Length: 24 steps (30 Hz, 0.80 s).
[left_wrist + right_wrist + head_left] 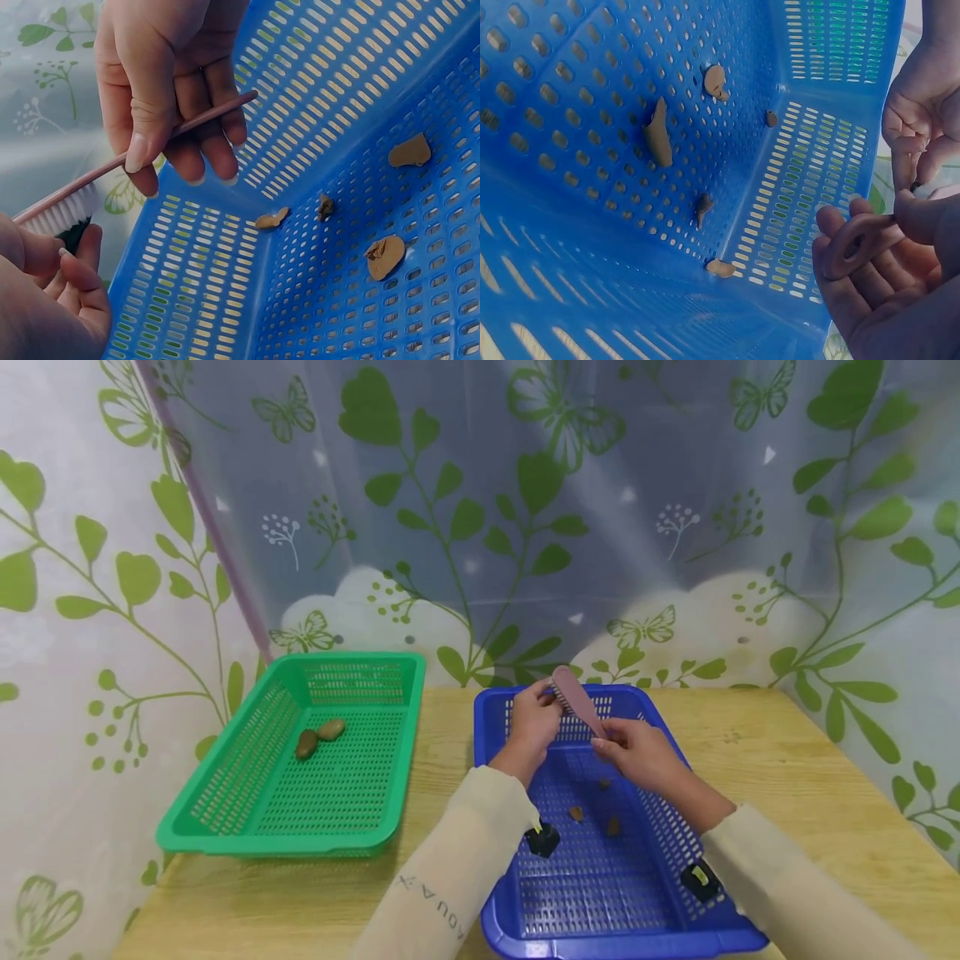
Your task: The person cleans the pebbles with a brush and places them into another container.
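Note:
My right hand (641, 753) grips the handle of a dusty-pink hairbrush (574, 695) with pale bristles, held above the far part of a blue plastic basket (491, 697). In the right wrist view the end of the handle has a hole and rests across the fingers. My left hand (534, 724) is by the bristles, its thumb and fingers pinching a small dark green object (73, 236). Fingers hide most of that object, and I cannot tell what it is. Several brown stone-like pieces (385, 256) lie on the basket's perforated floor below the hands.
To the left stands a green plastic basket (408, 752) with two brown stone-like pieces (332, 729) in it. Both baskets sit on a light wooden table (780, 777). A leaf-patterned curtain (450, 527) hangs behind the table. Each sleeve carries a black device near the cuff.

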### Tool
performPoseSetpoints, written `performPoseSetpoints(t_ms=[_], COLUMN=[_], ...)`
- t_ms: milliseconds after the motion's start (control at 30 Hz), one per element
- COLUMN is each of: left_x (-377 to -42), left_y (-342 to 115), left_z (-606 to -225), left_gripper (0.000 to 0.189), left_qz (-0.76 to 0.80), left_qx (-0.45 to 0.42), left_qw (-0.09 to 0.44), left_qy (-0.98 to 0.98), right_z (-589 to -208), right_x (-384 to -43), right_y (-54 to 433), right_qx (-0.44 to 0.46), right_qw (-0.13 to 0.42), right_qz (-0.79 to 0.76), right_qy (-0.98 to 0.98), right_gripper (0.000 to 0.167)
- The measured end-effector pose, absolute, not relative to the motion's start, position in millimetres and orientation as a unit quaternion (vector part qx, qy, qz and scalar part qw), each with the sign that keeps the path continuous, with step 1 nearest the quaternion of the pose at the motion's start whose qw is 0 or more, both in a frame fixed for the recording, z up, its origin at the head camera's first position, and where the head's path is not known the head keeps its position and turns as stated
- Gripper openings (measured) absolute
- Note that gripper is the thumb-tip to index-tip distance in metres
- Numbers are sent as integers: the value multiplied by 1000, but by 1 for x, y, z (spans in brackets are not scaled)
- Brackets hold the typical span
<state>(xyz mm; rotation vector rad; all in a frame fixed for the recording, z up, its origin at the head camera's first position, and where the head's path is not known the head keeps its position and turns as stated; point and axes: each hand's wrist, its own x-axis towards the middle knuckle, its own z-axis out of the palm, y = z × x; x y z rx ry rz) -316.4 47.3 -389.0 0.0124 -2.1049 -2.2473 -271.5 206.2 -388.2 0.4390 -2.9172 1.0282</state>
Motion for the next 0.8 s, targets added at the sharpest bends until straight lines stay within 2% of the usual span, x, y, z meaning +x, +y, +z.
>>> performPoseSetpoints(t_ms=[600,800], left_x=[-316,-316], left_y=[47,49], left_z=[-389,-389], left_gripper=[32,34], left_qz=[-728,-729], left_qx=[8,13], left_qw=[13,-5], left_qy=[-685,-684], right_z=[-385,-384], right_x=[-272,-271], right_y=[208,209], right_qx=[75,63], right_qw=[17,47], right_qz=[344,351], right_qy=[-936,-933], right_gripper=[25,26])
